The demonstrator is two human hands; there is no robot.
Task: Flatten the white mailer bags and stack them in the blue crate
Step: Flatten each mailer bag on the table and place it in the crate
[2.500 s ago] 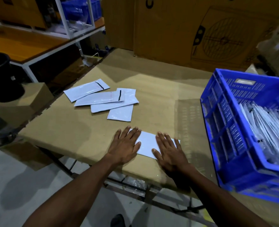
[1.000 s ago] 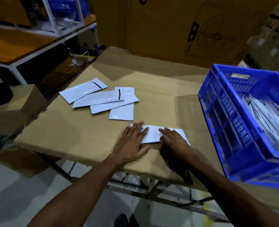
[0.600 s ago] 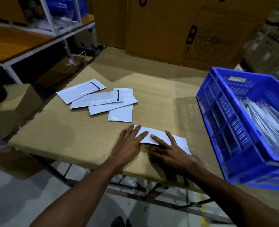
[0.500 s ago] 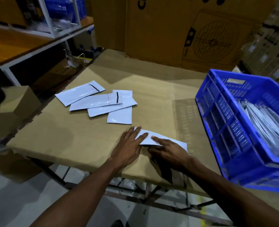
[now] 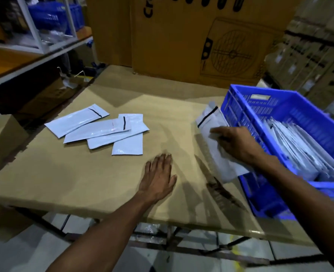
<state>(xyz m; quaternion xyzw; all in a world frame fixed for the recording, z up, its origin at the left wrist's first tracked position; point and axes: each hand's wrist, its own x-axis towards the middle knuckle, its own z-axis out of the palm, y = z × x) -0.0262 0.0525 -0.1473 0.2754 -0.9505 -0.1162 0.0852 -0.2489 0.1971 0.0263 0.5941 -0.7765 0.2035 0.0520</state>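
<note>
My right hand [image 5: 238, 144] grips a white mailer bag [image 5: 211, 122] and holds it lifted off the table, just left of the blue crate [image 5: 238, 107]. The bag's end with a black strip points away from me. Inside the crate, a stack of white mailer bags [image 5: 297, 148] leans against the right side. My left hand [image 5: 159, 177] rests flat on the cardboard-covered table [image 5: 73, 173], fingers straight, holding nothing. Several more white mailer bags [image 5: 103, 130] lie overlapping on the table's left half.
A large cardboard box [image 5: 191, 36] with a fan drawing stands behind the table. A white shelf frame [image 5: 44, 50] with another blue crate is at the far left. A smaller cardboard box [image 5: 3, 134] sits left of the table.
My right hand picked the bag up from the table's near edge and carried it right, toward the crate. My left hand let go of it and stayed flat on the table.
</note>
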